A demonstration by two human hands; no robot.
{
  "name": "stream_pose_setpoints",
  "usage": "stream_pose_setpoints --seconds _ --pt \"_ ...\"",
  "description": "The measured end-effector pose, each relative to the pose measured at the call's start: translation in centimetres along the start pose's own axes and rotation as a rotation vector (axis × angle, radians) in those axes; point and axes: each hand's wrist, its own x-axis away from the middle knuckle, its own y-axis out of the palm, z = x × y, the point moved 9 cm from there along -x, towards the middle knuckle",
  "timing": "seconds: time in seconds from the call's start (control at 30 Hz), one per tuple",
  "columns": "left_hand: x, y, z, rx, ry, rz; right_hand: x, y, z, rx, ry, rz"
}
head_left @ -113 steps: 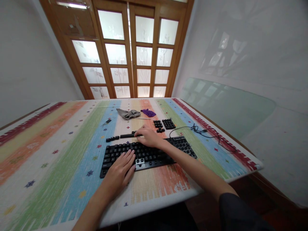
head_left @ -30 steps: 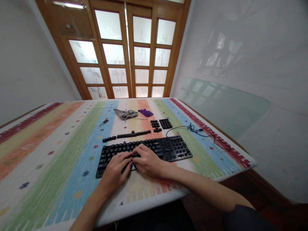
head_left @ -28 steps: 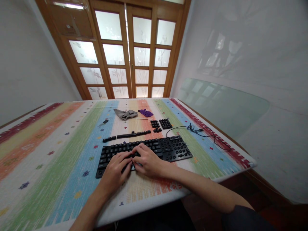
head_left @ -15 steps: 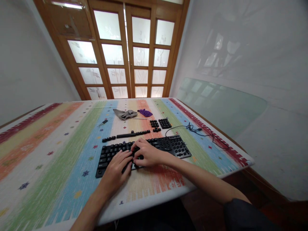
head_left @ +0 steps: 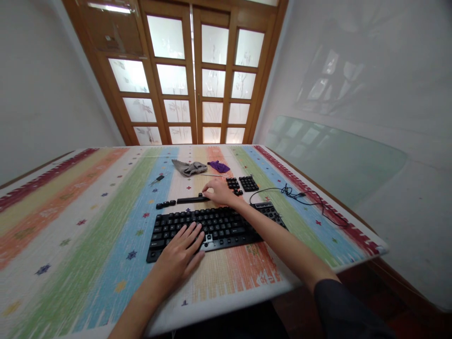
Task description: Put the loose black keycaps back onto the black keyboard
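Right now, your left hand lies over the left half of a long black plastic keyboard, its fingers stretched out and slightly spread on the keys, gripping nothing. Your thumb reaches past the near edge, over the striped, multicoloured tablecloth. The keyboard sits flat on that cloth close in front of you, slightly askew, with a bare pale patch just right of your left fingertips and stubs without caps at its right end.

Your right hand is beyond the keyboard's far edge, its forearm crossing above the right part of the keys. The thumb and fingers are bent toward each other with little gap; you can't tell from here whether a keycap is between them. They are right by the far end of a long, narrow black bar-shaped keycap, and one small square black keycap is just beside them. Left of the bar you have three small black keycaps in a short row. To the right of your hand lies a block of black number-pad keycaps.

Farther off you see a crumpled grey cloth next to a bunched purple cloth, and at the right a thin, tangled black cable running from the keyboard.
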Motion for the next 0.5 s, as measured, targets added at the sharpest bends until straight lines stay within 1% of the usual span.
stream_pose_setpoints --seconds 0.27,0.5 --pt "-0.1 -0.3 0.1 0.001 -0.043 -0.027 -1.6 2.3 0.8 0.064 0.068 -0.049" --pt "0.0 0.1 0.3 -0.050 -0.023 -0.024 -2.2 3.3 1.1 0.062 0.084 -0.071"
